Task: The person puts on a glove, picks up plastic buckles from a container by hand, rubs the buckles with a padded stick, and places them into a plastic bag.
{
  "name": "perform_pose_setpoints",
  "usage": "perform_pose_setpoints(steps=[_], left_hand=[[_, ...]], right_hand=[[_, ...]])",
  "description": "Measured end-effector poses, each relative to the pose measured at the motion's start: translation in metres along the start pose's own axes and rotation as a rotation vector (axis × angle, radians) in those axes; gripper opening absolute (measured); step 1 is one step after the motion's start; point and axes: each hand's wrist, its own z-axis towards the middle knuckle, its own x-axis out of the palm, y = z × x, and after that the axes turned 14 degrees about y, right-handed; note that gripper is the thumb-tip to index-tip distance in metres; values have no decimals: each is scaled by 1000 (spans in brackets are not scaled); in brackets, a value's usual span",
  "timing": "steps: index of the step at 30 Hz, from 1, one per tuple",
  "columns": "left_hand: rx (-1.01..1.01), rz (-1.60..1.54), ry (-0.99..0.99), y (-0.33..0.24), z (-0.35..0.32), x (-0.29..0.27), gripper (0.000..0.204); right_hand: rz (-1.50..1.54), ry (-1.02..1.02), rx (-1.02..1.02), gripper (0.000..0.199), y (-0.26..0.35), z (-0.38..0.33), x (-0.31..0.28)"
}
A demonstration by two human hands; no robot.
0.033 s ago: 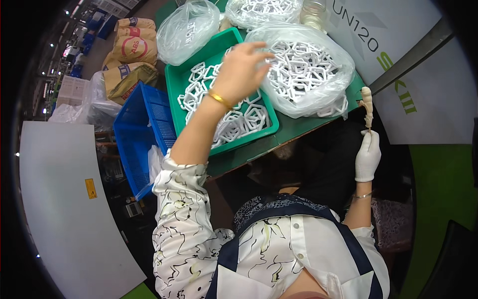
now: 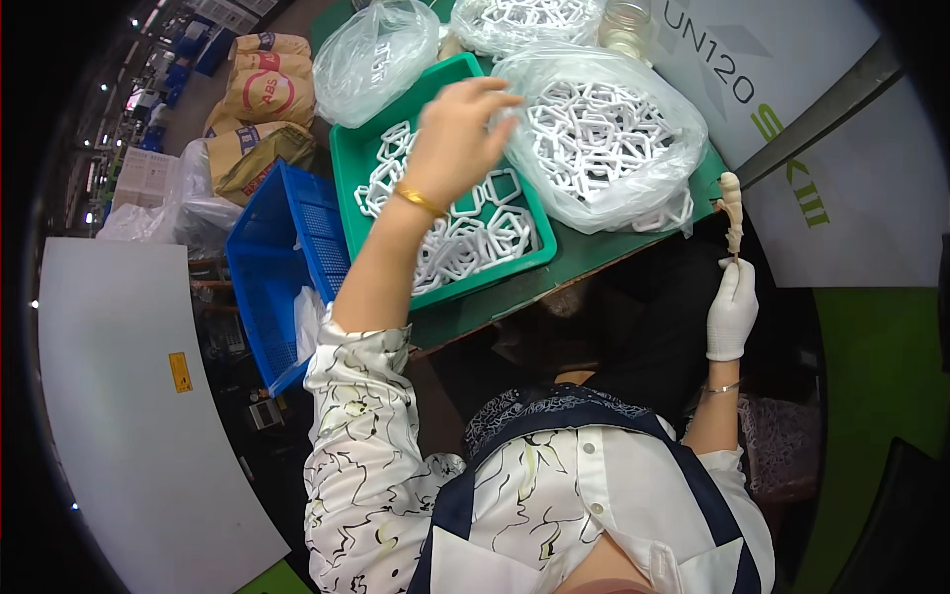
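My bare left hand (image 2: 457, 139), a gold bangle on its wrist, hovers above a green tray (image 2: 346, 188) of white hexagonal plastic frames (image 2: 465, 233). Its fingers stretch toward a clear bag (image 2: 604, 139) full of the same frames, and I see nothing held in them; the palm is hidden. My right hand (image 2: 732, 309), in a white glove, is low at the table's right edge. It grips a thin stick topped with a lumpy cream-coloured piece (image 2: 730, 203), held upright.
The tray and bag rest on a green table (image 2: 594, 255). A blue crate (image 2: 282, 247) stands left of it, with brown sacks (image 2: 262, 94) behind. More clear bags (image 2: 376, 54) and a jar (image 2: 625, 30) sit at the back. A white panel (image 2: 119, 396) lies lower left.
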Motion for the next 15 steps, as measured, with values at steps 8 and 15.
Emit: perform_pose_setpoints(steps=[8,15], left_hand=[[-502,-172,576,60,-113,-43,19],[-168,-157,578,43,-146,-20,35]], right_hand=[[-47,-63,-48,26,-3,1,6],[-75,-38,-16,30,3,0,8]])
